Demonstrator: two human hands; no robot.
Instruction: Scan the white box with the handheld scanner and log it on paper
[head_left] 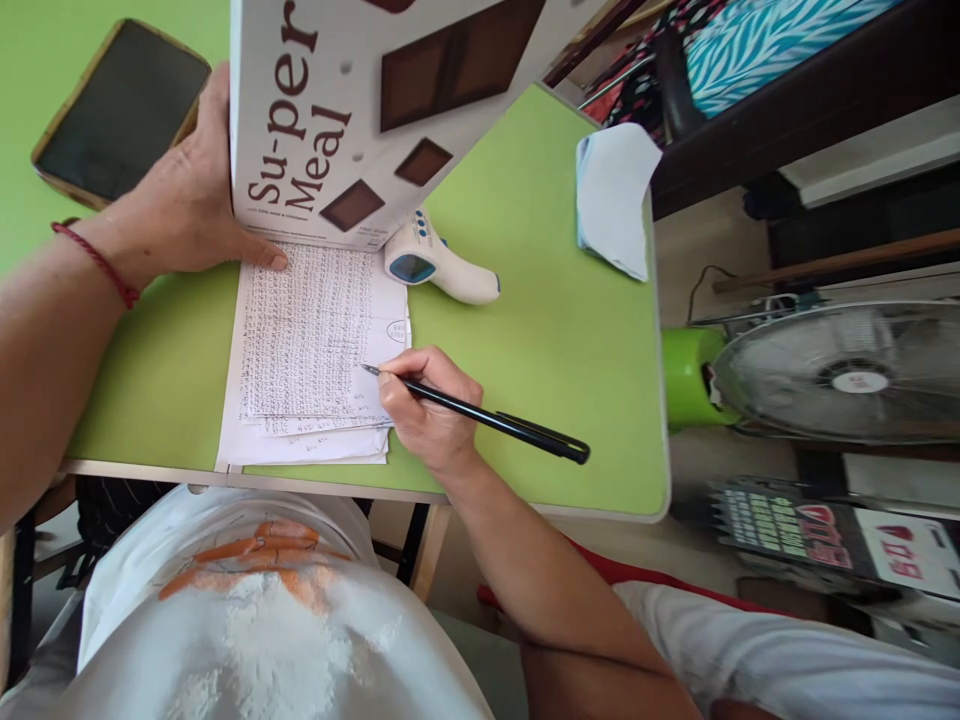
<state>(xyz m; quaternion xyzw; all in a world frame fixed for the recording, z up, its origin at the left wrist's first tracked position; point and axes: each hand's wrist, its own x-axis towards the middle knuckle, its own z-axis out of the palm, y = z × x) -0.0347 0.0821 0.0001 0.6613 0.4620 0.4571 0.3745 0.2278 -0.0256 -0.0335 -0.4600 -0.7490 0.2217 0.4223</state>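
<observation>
My right hand is closed round a black pen with a clip. The pen's tip points at a sheet of paper covered in dense handwritten rows. More written sheets lie stacked beneath it, with edges uneven. My left hand rests beside a white box printed "Su-per Meal", its thumb stretched onto the top of the page. The other left fingers run along the box's left edge and are partly hidden. A white handheld thermometer lies right of the box, touching or nearly touching it.
A dark-screened tablet or phone in a brown case lies at the upper left of the green table. Folded white paper sits near the right edge. Beyond that edge stands a fan with a green bin-like object.
</observation>
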